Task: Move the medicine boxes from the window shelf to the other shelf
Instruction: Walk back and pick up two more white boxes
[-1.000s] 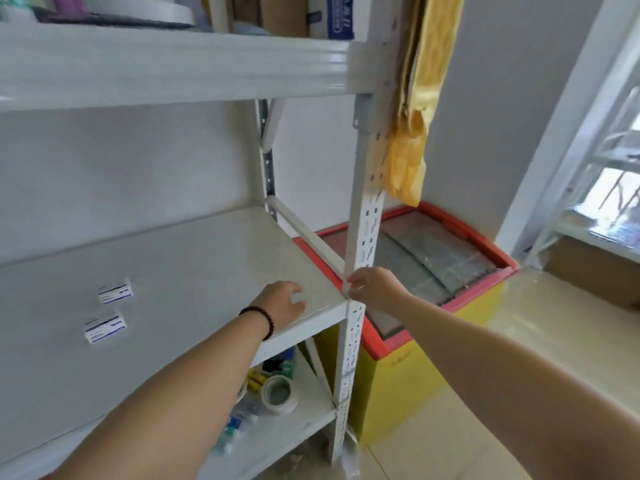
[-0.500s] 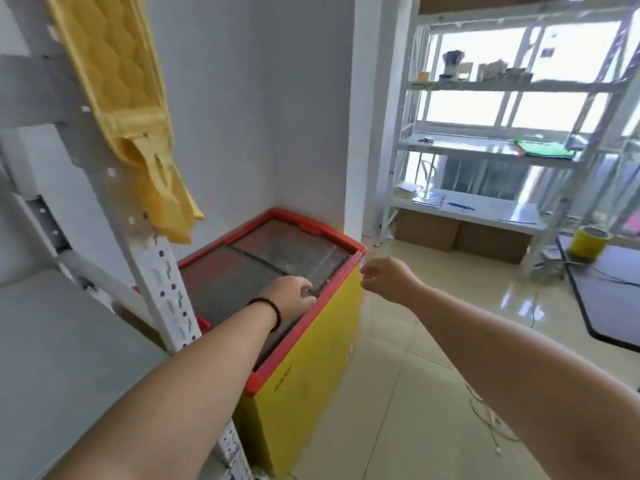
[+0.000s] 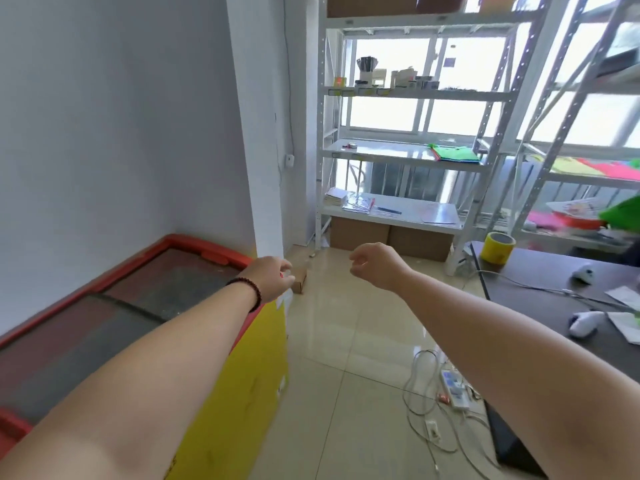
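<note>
Small boxes (image 3: 405,79) on the white metal window shelf (image 3: 415,95) are too distant to read; both the left hand (image 3: 272,277) and right hand (image 3: 375,266) hang loosely curled and empty, now facing this shelf instead of the yellow chest freezer (image 3: 242,393).

You are holding both bare forearms out ahead of you at about the same height. Your left hand (image 3: 272,277), a dark bead bracelet (image 3: 246,289) on its wrist, is hanging with fingers loosely curled, gripping nothing. Your right hand (image 3: 375,266) is likewise loosely curled and empty.
</note>
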